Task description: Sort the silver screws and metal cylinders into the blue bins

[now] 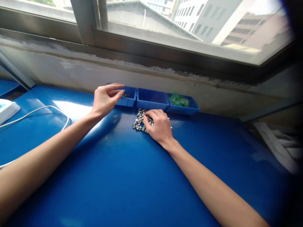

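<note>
My left hand (pixel 105 98) is raised at the left blue bin (pixel 129 101), partly covering it. Its fingers are stretched out and apart from the thumb, with nothing seen between them. Small metal parts (pixel 126 95) show inside that bin. My right hand (pixel 159 125) rests over a pile of small silvery metal pieces, like short screws or studs (pixel 138 123), on the blue table (pixel 123 176). Thumb and forefinger come together at the pile's edge; whatever they pinch is too small to make out. The hand hides the pile's right part.
Beside the left bin stand a middle blue bin (pixel 152 105) and a right blue bin (pixel 183 109) with a green plastic bag (pixel 179 100) in it. A white device (pixel 8 110) and its cable (pixel 50 106) lie at left. Behind runs a wall below a window frame (pixel 142 44).
</note>
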Available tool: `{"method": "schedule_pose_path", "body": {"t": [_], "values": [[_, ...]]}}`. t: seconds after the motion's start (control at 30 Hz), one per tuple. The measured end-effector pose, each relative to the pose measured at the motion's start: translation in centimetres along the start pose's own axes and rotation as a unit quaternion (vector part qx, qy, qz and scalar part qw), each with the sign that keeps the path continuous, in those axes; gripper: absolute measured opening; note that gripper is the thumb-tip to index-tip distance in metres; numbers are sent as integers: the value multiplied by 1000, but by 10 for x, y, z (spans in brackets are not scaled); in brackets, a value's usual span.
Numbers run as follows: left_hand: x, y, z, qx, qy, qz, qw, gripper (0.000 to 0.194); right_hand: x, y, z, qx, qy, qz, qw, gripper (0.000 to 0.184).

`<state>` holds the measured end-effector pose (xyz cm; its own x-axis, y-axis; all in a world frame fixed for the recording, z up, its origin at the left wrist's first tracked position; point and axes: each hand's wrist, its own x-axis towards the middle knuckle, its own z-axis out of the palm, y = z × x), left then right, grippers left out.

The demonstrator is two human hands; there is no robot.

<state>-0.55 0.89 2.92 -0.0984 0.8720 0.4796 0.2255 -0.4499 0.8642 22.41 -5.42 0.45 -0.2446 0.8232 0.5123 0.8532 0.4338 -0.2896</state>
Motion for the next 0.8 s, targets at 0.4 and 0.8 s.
{"method": "schedule_pose_path", "body": {"t": [0.4,0.8], "values": [[-16,-7,10,192,-340,268,881,32,0,-1,-2,-4,-6,5,1000,18],[-16,-10,4,266,-375,275,845,27,-1,-2,0,0,-6,5,1000,18]]}}
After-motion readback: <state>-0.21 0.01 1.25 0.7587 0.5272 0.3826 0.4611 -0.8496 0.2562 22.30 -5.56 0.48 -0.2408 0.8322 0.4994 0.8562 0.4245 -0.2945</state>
